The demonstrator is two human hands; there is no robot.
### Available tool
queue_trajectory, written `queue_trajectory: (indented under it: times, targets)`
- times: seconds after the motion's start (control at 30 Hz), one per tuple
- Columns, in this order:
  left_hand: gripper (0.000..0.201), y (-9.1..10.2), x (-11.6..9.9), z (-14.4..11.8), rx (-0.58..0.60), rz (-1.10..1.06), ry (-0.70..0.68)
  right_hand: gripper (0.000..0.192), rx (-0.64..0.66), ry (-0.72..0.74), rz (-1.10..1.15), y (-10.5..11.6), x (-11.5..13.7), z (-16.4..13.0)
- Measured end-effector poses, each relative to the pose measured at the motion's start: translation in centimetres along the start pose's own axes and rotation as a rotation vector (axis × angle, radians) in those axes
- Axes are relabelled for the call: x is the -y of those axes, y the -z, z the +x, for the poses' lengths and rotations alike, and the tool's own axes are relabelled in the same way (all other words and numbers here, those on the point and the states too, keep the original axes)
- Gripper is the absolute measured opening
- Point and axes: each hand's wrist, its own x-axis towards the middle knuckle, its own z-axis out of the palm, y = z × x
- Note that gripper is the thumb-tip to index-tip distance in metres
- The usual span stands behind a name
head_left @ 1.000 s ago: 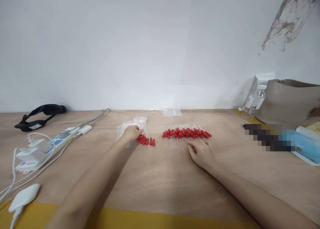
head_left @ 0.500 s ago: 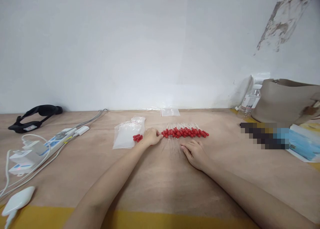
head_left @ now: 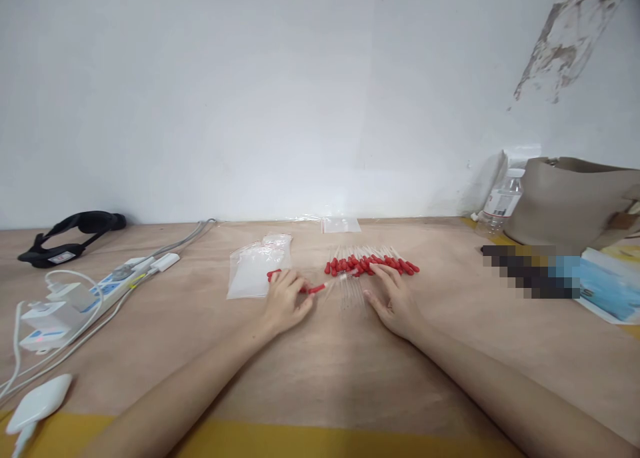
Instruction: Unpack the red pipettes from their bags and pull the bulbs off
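Note:
Thin, clear droppers with red bulbs lie in a row at the middle of the table, their tubes pointing both away from me and towards me. My left hand is left of the row, fingers bent and closed around a red-bulbed dropper whose tube points right. Part of its bulb is hidden by the fingers. Under and behind that hand, a few more red bulbs show beside clear plastic bags. My right hand rests at the row's right part, thumb and fingers apart, fingertips at the bulbs and thumb beside the near tubes.
A power strip with chargers and white cables lies at the left, near a black strap. Another small clear bag is by the wall. To the right stand a plastic bottle, a grey bag and a blue packet.
My left hand has moved left and towards me, away from the row, with a red-bulbed dropper. My right hand's fingers have reached forward to the bulbs and spread from the thumb.

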Motion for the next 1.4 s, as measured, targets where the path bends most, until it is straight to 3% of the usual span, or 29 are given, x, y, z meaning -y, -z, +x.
queue_trajectory:
  times: [0.1, 0.3, 0.43, 0.6, 0.73, 0.87, 1.4]
  targets:
    - [0.013, -0.4, -0.8, -1.4, -0.047, -0.031, -0.106, 0.052, 0.018, 0.107, -0.031, 0.4, 0.5, 0.1]
    - [0.01, -1.3, -1.9, -2.0, -0.111, -0.089, -0.217, 0.033, 0.138, 0.344, -0.098, -0.2, 1.3, -0.2]
    - [0.01, -1.3, -2.0, -2.1, -0.117, -0.102, -0.243, 0.024, 0.142, 0.354, -0.106, -0.7, 1.8, -0.2]
    - [0.026, -1.2, -2.8, -1.6, -0.036, -0.151, -0.29, 0.02, 0.161, 0.341, -0.083, -0.6, 2.8, -0.1]
    - [0.014, -1.7, -3.2, -1.3, 0.015, -0.141, -0.366, 0.02, 0.157, 0.355, -0.068, -0.6, 3.3, -0.2]
    - [0.018, -1.7, -3.3, -1.5, 0.058, -0.072, -0.379, 0.019, 0.142, 0.369, -0.068, -0.5, 3.6, -0.4]
    - [0.026, -1.0, -2.9, -2.0, 0.153, -0.14, -0.386, 0.025, 0.104, 0.481, -0.167, 0.6, 2.5, -1.3]
